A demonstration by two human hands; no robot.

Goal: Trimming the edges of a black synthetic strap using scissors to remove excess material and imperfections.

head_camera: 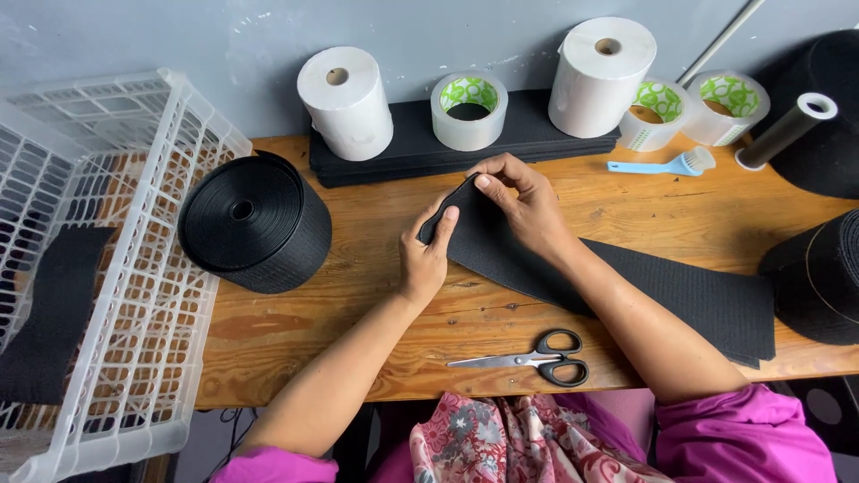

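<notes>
Black strip (626,286), lying across the table (358,313) from the right roll (819,277): I judge folding its end under way, left hand (428,259) and right hand (528,206) both pinched shut on it, next needing a firm crease.

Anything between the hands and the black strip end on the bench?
Nothing visible. Both the left hand and right hand already grip the black strip at its folded end. The scissors and black roll lie apart from it.
</notes>
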